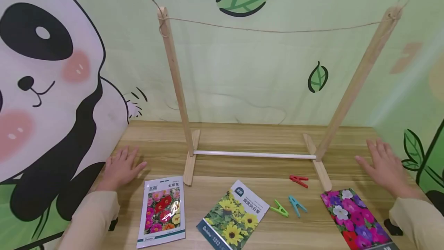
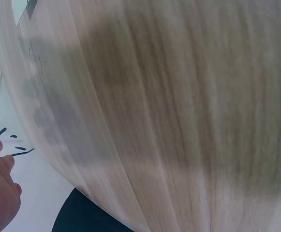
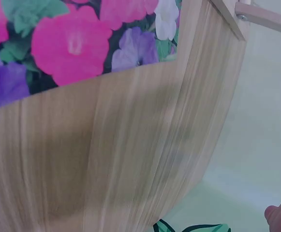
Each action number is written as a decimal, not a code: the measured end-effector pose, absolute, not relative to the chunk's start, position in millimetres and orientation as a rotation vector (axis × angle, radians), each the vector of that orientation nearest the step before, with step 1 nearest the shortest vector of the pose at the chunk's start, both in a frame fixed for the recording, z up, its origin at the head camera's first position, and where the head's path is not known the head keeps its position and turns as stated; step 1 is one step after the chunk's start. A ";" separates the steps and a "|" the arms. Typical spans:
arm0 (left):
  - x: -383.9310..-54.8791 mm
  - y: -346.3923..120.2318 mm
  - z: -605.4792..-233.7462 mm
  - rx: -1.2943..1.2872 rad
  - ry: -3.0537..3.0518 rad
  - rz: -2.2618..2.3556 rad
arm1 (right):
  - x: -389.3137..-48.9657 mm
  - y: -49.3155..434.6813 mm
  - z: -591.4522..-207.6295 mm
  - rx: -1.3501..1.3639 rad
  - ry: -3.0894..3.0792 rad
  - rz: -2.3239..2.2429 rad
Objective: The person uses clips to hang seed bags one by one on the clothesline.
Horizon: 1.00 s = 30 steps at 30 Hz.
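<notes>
My left hand (image 1: 121,168) lies with spread fingers at the table's left side, holding nothing. Nearest to it is a seed packet with red and pink flowers (image 1: 163,209). At the right side my right hand (image 1: 385,169) has its fingers spread too, beside a packet of pink and purple flowers (image 1: 359,219), which also shows in the right wrist view. Between them lies a tilted sunflower seed packet (image 1: 236,217). Three small clothespins, red (image 1: 299,181), green (image 1: 279,208) and blue (image 1: 297,205), sit right of it.
A wooden stand rises at the back: a left post (image 1: 177,84), a right post (image 1: 359,80) and a white rod (image 1: 254,154) joining their feet. Sagging twine (image 1: 270,31) is tied between the post tops. Behind is a backdrop with a panda (image 1: 100,115) and leaves.
</notes>
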State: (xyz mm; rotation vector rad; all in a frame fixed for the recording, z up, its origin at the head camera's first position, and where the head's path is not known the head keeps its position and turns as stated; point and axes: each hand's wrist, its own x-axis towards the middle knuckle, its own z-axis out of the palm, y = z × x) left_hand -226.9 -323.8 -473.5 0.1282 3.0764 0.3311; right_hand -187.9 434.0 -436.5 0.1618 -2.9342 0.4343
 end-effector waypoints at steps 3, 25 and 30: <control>-225.4 -323.3 -473.1 0.124 3.073 0.325 | -186.5 431.3 -438.8 0.179 -2.917 0.419; -217.7 -325.7 -472.2 0.191 3.083 0.324 | -180.4 411.7 -440.1 0.286 -2.894 0.379; -215.6 -324.3 -472.5 0.202 3.081 0.332 | -179.4 408.2 -439.7 0.303 -2.888 0.387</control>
